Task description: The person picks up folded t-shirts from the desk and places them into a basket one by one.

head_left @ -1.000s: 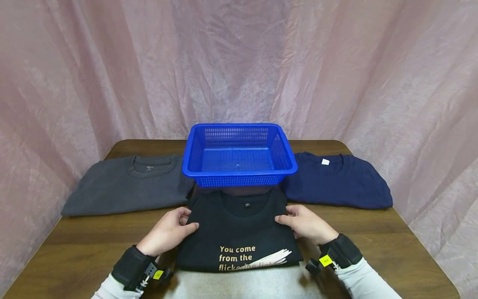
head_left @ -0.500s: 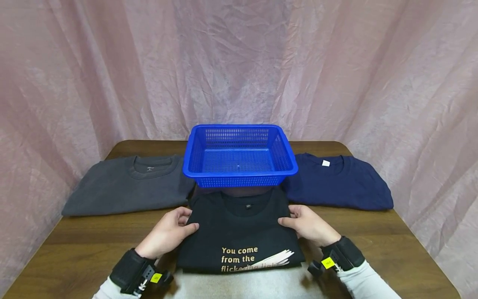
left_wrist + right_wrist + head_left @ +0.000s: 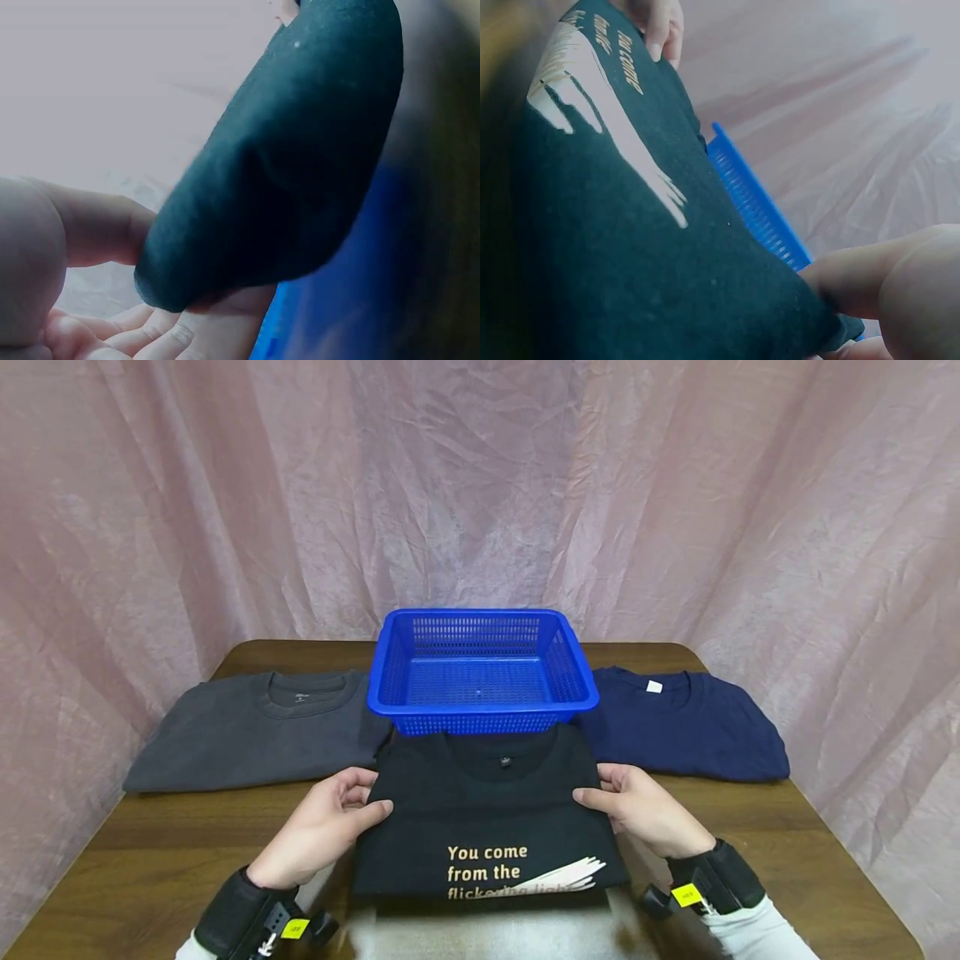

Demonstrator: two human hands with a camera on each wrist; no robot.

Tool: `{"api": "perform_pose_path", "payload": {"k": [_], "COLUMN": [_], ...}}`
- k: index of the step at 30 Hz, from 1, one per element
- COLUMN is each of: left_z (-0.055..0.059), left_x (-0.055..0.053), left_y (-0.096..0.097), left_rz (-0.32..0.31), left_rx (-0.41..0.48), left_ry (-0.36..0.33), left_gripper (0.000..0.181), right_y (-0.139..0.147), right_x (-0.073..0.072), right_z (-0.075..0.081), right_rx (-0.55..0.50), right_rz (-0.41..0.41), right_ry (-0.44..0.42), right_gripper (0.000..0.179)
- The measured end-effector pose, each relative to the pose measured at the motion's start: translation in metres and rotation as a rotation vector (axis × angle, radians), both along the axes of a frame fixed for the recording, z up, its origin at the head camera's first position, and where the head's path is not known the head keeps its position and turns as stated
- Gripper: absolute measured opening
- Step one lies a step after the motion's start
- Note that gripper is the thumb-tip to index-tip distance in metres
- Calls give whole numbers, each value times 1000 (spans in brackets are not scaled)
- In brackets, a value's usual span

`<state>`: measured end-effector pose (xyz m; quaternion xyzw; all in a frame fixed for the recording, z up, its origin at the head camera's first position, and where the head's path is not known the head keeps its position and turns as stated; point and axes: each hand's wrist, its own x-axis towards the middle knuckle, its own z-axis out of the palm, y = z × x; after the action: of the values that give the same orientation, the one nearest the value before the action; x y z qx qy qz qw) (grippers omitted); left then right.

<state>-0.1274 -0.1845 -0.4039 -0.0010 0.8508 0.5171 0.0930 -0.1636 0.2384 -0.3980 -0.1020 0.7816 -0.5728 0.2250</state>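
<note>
A folded black T-shirt (image 3: 480, 810) with gold lettering and a white streak print is held between both hands, in front of a blue basket (image 3: 480, 720). At its left edge my left hand (image 3: 318, 827) pinches the cloth, thumb on top and fingers beneath; the left wrist view shows the shirt's folded side (image 3: 270, 165) between them. My right hand (image 3: 648, 810) grips the opposite edge the same way, and the right wrist view has the thumb (image 3: 855, 274) over the cloth. A shadow under the shirt's front edge shows it raised off the table. The fingers below the cloth are partly hidden.
Left of the basket lies a folded dark grey T-shirt (image 3: 247, 735), and right of it a folded navy T-shirt (image 3: 682, 727). All stand on a wooden table (image 3: 750, 827). A pink curtain (image 3: 480, 485) hangs behind the table.
The black T-shirt has risen from the table and come nearer the camera, its collar edge now overlapping the basket's lower front. Both hands have moved slightly apart and up with it.
</note>
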Motion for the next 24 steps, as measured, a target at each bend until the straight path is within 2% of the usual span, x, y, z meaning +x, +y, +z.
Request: {"api": "perform_pose_path", "payload": {"k": [13, 20, 24], "left_z": [36, 51, 58], "left_x": [15, 15, 11], "left_y": [-4, -5, -6], "left_rz": [-18, -33, -36], "left_rx": [7, 27, 41], "left_ry": [64, 100, 106], "left_gripper": [60, 60, 61], "right_y": [0, 1, -1], "right_x": [12, 9, 4], "right_z": [34, 48, 55], "right_rx": [55, 21, 29], "right_rz": [-45, -24, -21], "right_ry": [90, 115, 125], "right_gripper": [27, 31, 34]}}
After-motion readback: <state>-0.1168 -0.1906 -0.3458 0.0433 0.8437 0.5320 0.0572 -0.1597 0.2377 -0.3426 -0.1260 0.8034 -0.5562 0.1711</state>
